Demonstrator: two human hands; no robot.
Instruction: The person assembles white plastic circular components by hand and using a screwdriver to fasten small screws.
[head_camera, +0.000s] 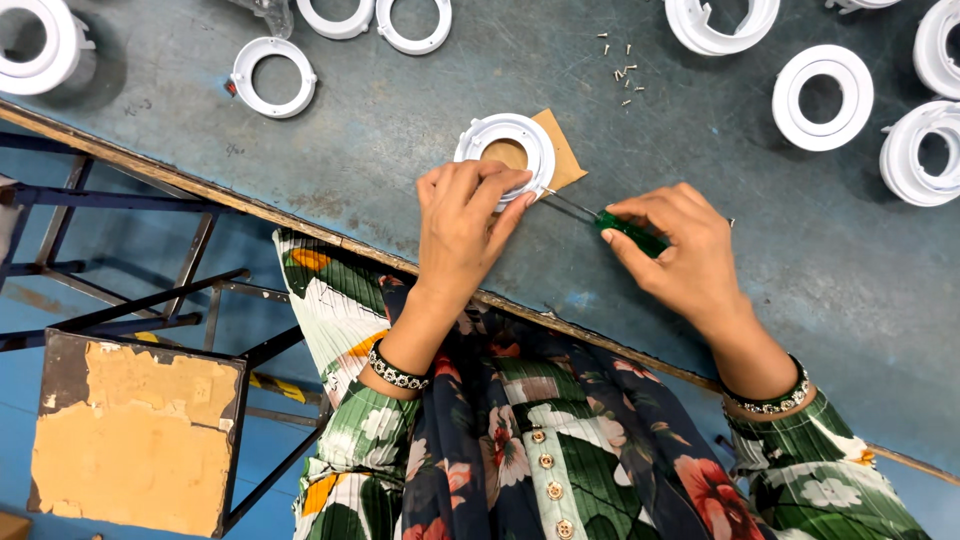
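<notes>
Near the centre of the frame, slightly above the middle, a white plastic ring (510, 150) lies flat on a small brown card square (562, 158), which keeps it off the grey-blue bench (400, 120). The left hand (462, 215) rests over the ring's lower edge, its fingers pressed together on the rim, apparently to pin the part so it cannot turn or slide. The right hand (678, 245), to the right of centre, is closed around the green handle of a screwdriver (615, 225); the thin metal shaft slants up and left, and its tip meets the ring's right side just beside the left fingertips. Holding the tool low and nearly flat suits a fastening point on the ring's side rather than its top, though the exact spot is hidden by the fingers.

A loose scatter of small screws (622, 72) lies above and to the right of the ring, near enough for either hand. More white rings are spread along the top edge and in the upper right corner (822, 97), well apart from the one being worked. At lower left, below the bench edge, stands a metal-framed stool with a worn yellow seat (135, 430).
</notes>
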